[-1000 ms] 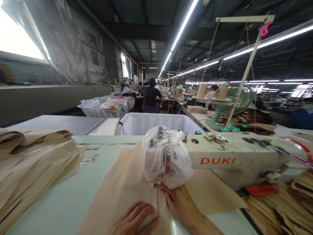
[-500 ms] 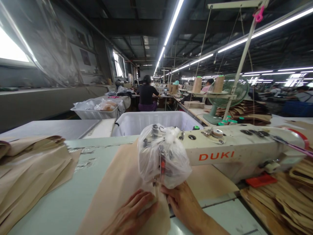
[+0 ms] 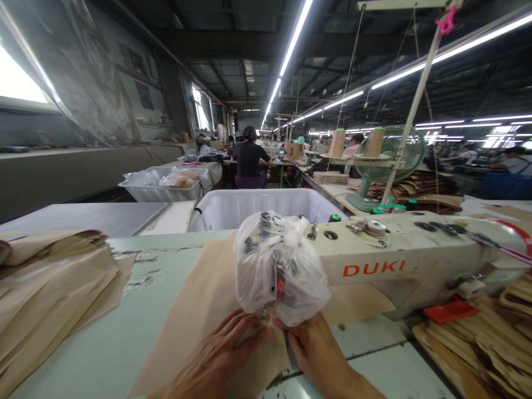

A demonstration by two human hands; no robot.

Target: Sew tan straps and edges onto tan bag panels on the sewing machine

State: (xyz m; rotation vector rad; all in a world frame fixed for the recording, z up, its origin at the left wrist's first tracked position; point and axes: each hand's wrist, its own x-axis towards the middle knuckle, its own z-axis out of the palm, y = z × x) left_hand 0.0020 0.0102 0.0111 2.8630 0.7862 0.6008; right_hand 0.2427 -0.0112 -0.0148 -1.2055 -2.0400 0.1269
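A tan sheet of fabric or leather (image 3: 191, 310) lies under the needle area of a white sewing machine (image 3: 374, 269) marked DUKI. A knotted clear plastic bag (image 3: 278, 271) wraps the machine's head and hides much of the needle. My left hand (image 3: 228, 343) rests on the sheet with fingers stretched forward, left of the presser foot (image 3: 265, 315). Just right of the foot, my right hand (image 3: 311, 343) has its thumb and fingers closed at the sheet's edge; its fingertips are partly hidden below the bag. Another part of the sheet shows beneath the machine arm.
Stacked tan pieces lie at left (image 3: 54, 293) and right (image 3: 477, 343). A red tray (image 3: 450, 311) sits beside the machine. Behind it are a white bin (image 3: 266, 202), thread cones (image 3: 374, 143) and a green fan (image 3: 366, 191). A person in black (image 3: 250, 160) sits farther back.
The tan sheet has slid forward under the machine head, and its near edge is farther from me. My left hand has moved forward with it; my right hand stays near the presser foot.
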